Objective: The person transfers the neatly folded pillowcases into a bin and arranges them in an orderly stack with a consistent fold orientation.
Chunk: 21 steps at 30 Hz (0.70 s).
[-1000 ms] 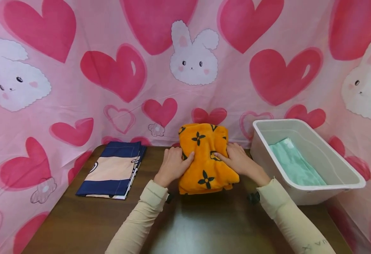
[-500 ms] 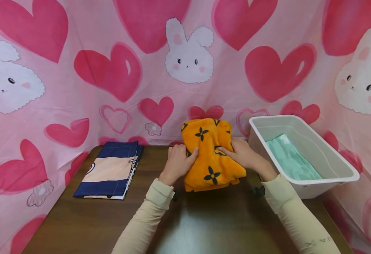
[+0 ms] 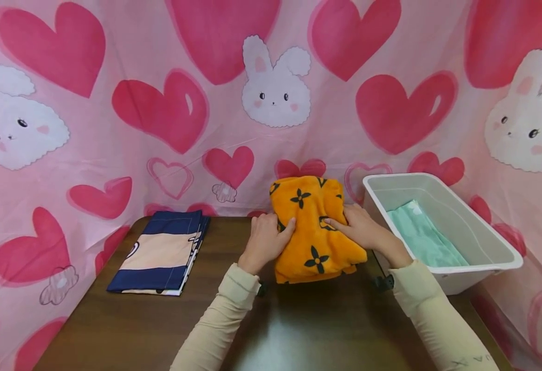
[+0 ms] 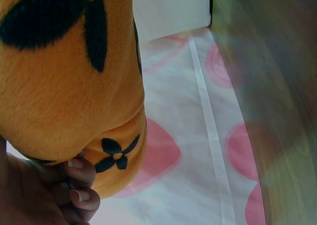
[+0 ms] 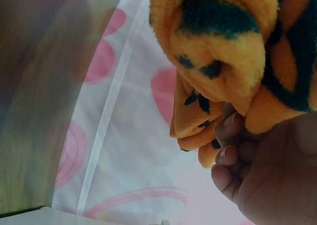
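Note:
A folded orange plush cloth (image 3: 310, 226) with dark flower prints is held up over the table between both hands. My left hand (image 3: 267, 241) grips its left edge, thumb on the front and fingers curled behind. On the opposite edge my right hand (image 3: 362, 226) grips it the same way, thumb across the printed face. In the left wrist view, curled fingertips (image 4: 84, 195) press the underside of the cloth (image 4: 74, 96). The right wrist view shows fingers (image 5: 228, 155) tucked under a rolled, bulging fold of the orange cloth (image 5: 218, 71).
A light grey plastic bin (image 3: 479, 226) stands at the right, with a folded mint-green cloth (image 3: 426, 237) inside. To the left, a folded navy and peach cloth (image 3: 159, 252) lies on the brown wooden table (image 3: 168, 324). A pink curtain (image 3: 233, 123) with hearts and rabbits hangs behind.
Both hands have shifted slightly to the right in the head view, carrying the orange cloth toward the bin. Their grip looks the same.

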Motion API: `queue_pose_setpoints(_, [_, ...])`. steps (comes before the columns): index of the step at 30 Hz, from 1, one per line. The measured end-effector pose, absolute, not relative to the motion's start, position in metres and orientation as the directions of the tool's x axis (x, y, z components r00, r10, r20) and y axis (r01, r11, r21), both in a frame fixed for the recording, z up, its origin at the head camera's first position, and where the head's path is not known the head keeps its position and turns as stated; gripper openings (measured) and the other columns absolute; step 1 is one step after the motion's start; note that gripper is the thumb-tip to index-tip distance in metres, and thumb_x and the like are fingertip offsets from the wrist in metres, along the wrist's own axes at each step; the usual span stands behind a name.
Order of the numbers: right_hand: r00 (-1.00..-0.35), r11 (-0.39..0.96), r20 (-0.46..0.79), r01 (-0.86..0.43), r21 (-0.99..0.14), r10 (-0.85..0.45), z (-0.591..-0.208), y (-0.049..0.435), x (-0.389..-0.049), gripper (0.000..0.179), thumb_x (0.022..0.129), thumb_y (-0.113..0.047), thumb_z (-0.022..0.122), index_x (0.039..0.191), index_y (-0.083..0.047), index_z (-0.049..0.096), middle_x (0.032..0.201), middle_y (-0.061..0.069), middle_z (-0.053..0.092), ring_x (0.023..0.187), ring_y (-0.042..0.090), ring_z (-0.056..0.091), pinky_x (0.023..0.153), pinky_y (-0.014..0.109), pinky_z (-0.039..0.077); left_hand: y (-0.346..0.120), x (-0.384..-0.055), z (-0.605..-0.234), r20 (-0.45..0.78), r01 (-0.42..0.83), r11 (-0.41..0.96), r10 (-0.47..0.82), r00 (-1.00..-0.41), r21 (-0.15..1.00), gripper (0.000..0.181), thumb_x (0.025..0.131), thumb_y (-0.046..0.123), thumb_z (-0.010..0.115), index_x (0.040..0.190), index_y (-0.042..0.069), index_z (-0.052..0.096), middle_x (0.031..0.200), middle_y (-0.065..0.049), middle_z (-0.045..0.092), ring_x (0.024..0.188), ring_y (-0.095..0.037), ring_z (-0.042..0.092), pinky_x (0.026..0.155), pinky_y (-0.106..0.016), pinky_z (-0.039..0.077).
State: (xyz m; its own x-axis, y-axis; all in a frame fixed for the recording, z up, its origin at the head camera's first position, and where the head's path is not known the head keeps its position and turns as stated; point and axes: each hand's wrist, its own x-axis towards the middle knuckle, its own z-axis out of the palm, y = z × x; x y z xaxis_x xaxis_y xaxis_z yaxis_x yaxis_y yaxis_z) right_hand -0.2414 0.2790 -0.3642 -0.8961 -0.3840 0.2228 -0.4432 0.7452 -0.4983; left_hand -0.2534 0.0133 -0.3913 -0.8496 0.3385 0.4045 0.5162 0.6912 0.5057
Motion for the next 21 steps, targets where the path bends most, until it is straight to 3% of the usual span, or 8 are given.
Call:
queue_pose_setpoints(6, [-0.910, 0.781, 0.208, -0.415, -0.468, -0.359, -0.361, 0.284, -0.237, 0.041, 0.102, -0.042, 0.059, 0.125, -0.008, 0.062, 0.102, -0.001, 0.071, 0.088, 0.018, 0.056, 0.089, 0.042, 0.046, 0.019, -0.252, -0.391, 0.411, 0.528, 0.677, 0.346, -0.843, 0.513, 0.046, 0.102, 0.045, 0.052, 0.075, 0.008, 0.057, 0.064, -0.002, 0.049, 0.073, -0.025, 0.051, 0.074, -0.040, 0.034])
queue_pose_setpoints(11, [-0.907, 0.782, 0.213, -0.420, -0.461, -0.362, -0.358, 0.288, -0.234, 0.045, 0.101, -0.042, 0.060, 0.131, -0.008, 0.059, 0.104, -0.002, 0.072, 0.084, 0.014, 0.060, 0.085, 0.039, 0.054, 0.023, -0.250, -0.390, 0.414, 0.530, 0.671, 0.345, -0.842, 0.519, 0.046, 0.102, 0.046, 0.052, 0.076, 0.008, 0.057, 0.064, -0.001, 0.049, 0.073, -0.024, 0.051, 0.075, -0.039, 0.034])
queue_pose_setpoints(21, [-0.921, 0.801, 0.184, -0.388, -0.455, -0.342, -0.351, 0.294, -0.229, 0.054, 0.101, -0.045, 0.058, 0.140, -0.006, 0.055, 0.122, 0.005, 0.070, 0.103, 0.024, 0.059, 0.102, 0.052, 0.046, 0.030, -0.249, -0.389, 0.427, 0.543, 0.663, 0.351, -0.833, 0.515, 0.047, 0.102, 0.047, 0.052, 0.076, 0.008, 0.057, 0.064, -0.001, 0.049, 0.071, -0.023, 0.050, 0.073, -0.039, 0.032])
